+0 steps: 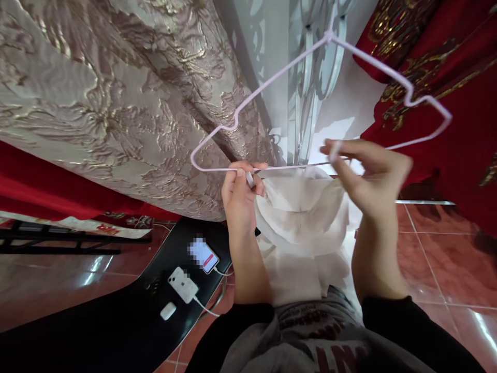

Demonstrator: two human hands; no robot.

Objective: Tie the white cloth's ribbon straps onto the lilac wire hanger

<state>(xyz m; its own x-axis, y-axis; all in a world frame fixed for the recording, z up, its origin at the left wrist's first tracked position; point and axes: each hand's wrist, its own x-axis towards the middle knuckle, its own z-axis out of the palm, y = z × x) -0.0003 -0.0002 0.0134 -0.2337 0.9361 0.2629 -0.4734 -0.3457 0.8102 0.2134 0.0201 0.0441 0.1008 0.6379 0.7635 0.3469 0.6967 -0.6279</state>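
A pale pink clothes hanger (280,72) spans the upper middle, its bottom bar level with my hands. Cream-coloured cloth (303,212), apparently a garment, hangs below the bar and down toward my body. My left hand (241,191) is closed at the left part of the bar, its fingers touching the bar and pinching a short white strap. On the right, slightly blurred, my right hand (368,173) is raised by the bar. A small white strap-like piece (335,151) is pinched between its thumb and fingers. Where that piece joins the cloth is hard to make out.
A black bench (128,316) at lower left bears two phones (203,255) with cables and a white earbud case (168,311). Beige-gold brocade fabric (128,103) hangs left, red embroidered cloth (446,150) right. White ornate metalwork (306,88) stands behind the hanger. The floor (435,259) has reddish tiles.
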